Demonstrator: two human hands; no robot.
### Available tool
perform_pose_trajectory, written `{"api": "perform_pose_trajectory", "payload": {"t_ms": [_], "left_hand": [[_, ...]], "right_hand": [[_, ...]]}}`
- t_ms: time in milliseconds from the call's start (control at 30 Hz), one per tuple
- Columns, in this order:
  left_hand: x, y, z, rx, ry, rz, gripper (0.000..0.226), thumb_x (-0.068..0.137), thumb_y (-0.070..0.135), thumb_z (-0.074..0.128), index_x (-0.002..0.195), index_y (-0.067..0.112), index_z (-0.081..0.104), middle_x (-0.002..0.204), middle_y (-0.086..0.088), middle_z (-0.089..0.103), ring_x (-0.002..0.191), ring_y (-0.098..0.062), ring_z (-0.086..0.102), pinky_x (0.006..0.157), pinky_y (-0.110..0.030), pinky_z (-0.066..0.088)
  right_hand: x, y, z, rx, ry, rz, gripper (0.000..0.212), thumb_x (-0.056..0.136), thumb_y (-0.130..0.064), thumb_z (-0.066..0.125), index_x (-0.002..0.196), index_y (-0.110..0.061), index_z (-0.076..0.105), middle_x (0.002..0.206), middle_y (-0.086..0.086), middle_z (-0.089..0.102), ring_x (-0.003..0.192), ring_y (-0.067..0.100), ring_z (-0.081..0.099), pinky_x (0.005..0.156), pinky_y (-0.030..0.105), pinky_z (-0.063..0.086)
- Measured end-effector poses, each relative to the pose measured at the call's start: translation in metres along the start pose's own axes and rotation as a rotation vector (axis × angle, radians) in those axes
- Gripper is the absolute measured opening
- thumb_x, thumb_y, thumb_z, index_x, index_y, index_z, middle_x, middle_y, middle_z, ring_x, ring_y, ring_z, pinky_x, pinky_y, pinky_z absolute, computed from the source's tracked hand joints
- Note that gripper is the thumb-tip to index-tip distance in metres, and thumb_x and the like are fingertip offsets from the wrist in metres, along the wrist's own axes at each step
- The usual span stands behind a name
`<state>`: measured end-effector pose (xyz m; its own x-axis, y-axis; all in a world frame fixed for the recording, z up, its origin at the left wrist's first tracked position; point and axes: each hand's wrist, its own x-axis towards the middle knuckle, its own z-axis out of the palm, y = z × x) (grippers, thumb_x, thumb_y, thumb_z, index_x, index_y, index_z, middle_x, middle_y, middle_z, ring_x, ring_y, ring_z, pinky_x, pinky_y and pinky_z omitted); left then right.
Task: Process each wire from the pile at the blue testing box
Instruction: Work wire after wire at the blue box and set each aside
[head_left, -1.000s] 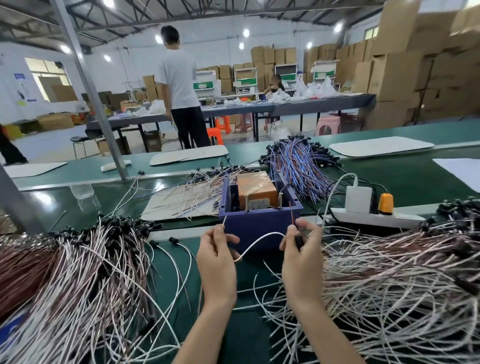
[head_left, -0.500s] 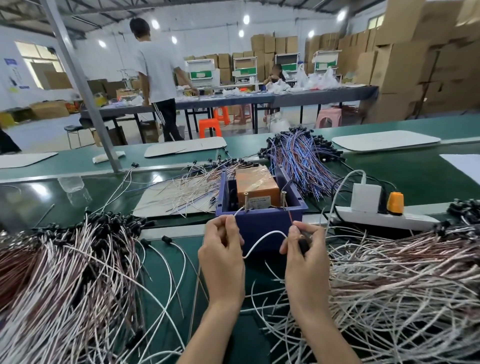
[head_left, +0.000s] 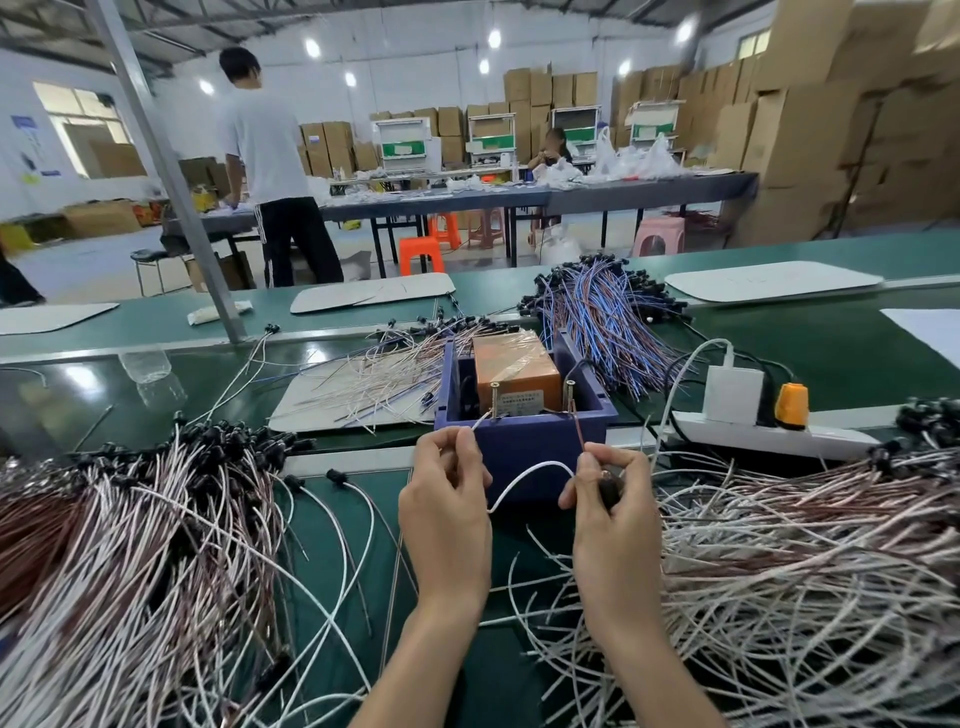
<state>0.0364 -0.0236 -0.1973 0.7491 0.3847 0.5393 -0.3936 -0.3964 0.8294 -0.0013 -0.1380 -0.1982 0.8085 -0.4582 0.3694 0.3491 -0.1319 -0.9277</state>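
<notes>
White wire (head_left: 524, 475), an arch between left hand (head_left: 447, 509) and right hand (head_left: 613, 519), tight in both pinches.

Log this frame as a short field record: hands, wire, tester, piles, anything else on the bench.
left hand: pinches one end of the wire, tip raised to the left post
right hand: pinches the wire's other end, brown lead raised to the right post
tester: blue testing box, orange unit inside, both posts upright at its front
contact: cannot tell whether the tips touch the posts
piles: left pile and right pile, white-and-brown wires; blue-and-red bundle behind the box
also: power strip right of the box
</notes>
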Motion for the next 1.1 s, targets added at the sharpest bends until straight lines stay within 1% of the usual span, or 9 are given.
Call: {"api": "perform_pose_trajectory", "payload": {"t_ms": [133,300,367,500,633,733,867,967,1100], "left_hand": [[0.001,0.002,-0.001,0.038,0.002,0.005,0.016,0.103,0.045,0.048,0.092,0.036,0.055,0.074,0.017,0.066,0.058,-0.006,0.061,0.054,-0.018,0.044],[0.001,0.005,-0.004,0.083,-0.001,0.035,0.016,0.104,0.042,0.048,0.092,0.034,0.055,0.076,0.019,0.066,0.058,-0.007,0.062,0.057,-0.033,0.051],[0.001,0.006,-0.005,0.091,0.0,0.037,0.016,0.104,0.042,0.048,0.092,0.034,0.055,0.078,0.022,0.066,0.06,-0.007,0.063,0.059,-0.036,0.053],[0.001,0.007,-0.005,0.098,0.002,0.055,0.017,0.104,0.041,0.047,0.094,0.031,0.057,0.077,0.022,0.066,0.061,-0.007,0.063,0.06,-0.037,0.053],[0.0,0.009,-0.005,0.102,-0.003,0.1,0.017,0.104,0.041,0.048,0.098,0.03,0.059,0.067,0.016,0.064,0.061,-0.006,0.062,0.058,-0.035,0.053],[0.0,0.01,-0.006,0.106,-0.015,0.112,0.019,0.104,0.042,0.047,0.099,0.029,0.06,0.066,0.015,0.064,0.061,-0.006,0.062,0.058,-0.032,0.052],[0.001,0.009,-0.007,0.096,-0.042,0.113,0.02,0.103,0.042,0.049,0.1,0.027,0.063,0.067,0.013,0.065,0.064,-0.007,0.064,0.061,-0.033,0.053],[0.002,0.01,-0.009,0.089,-0.054,0.1,0.022,0.102,0.042,0.05,0.098,0.026,0.064,0.066,0.013,0.064,0.063,-0.006,0.063,0.062,-0.037,0.054],[0.005,0.011,-0.01,0.105,-0.059,0.075,0.022,0.102,0.042,0.05,0.095,0.025,0.062,0.065,0.011,0.065,0.061,-0.007,0.063,0.062,-0.042,0.055]], "right_hand": [[0.0,0.0,0.0,-0.007,0.001,0.005,0.005,0.104,-0.035,0.048,0.102,-0.035,0.053,0.078,-0.009,0.067,0.058,0.004,0.054,0.055,0.016,0.041],[0.0,0.0,0.0,-0.013,-0.001,0.011,0.005,0.105,-0.035,0.048,0.102,-0.036,0.053,0.078,-0.009,0.067,0.059,0.004,0.054,0.056,0.017,0.04],[0.0,0.0,-0.001,-0.019,-0.005,0.012,0.005,0.105,-0.035,0.048,0.102,-0.036,0.053,0.079,-0.009,0.067,0.058,0.004,0.054,0.056,0.018,0.04],[0.0,-0.001,-0.001,-0.023,-0.008,0.008,0.005,0.105,-0.035,0.048,0.102,-0.037,0.053,0.079,-0.008,0.067,0.056,0.003,0.053,0.055,0.017,0.039],[0.0,-0.001,0.001,-0.013,-0.005,0.009,0.006,0.105,-0.033,0.049,0.102,-0.035,0.054,0.078,-0.009,0.067,0.058,0.004,0.055,0.054,0.014,0.04],[0.0,0.0,0.0,-0.01,-0.002,0.013,0.006,0.104,-0.034,0.049,0.101,-0.035,0.054,0.078,-0.009,0.067,0.059,0.004,0.056,0.054,0.014,0.04],[0.0,0.001,0.0,-0.011,-0.005,0.012,0.006,0.104,-0.036,0.049,0.102,-0.036,0.055,0.078,-0.007,0.068,0.056,0.004,0.054,0.052,0.016,0.04],[0.001,0.002,0.001,-0.001,0.007,0.02,0.006,0.104,-0.038,0.049,0.103,-0.037,0.055,0.078,-0.008,0.068,0.058,0.004,0.054,0.055,0.017,0.04],[0.011,0.001,0.002,0.037,0.065,0.065,0.008,0.104,-0.038,0.049,0.104,-0.034,0.056,0.08,-0.006,0.07,0.057,0.004,0.051,0.063,0.031,0.041]]}}
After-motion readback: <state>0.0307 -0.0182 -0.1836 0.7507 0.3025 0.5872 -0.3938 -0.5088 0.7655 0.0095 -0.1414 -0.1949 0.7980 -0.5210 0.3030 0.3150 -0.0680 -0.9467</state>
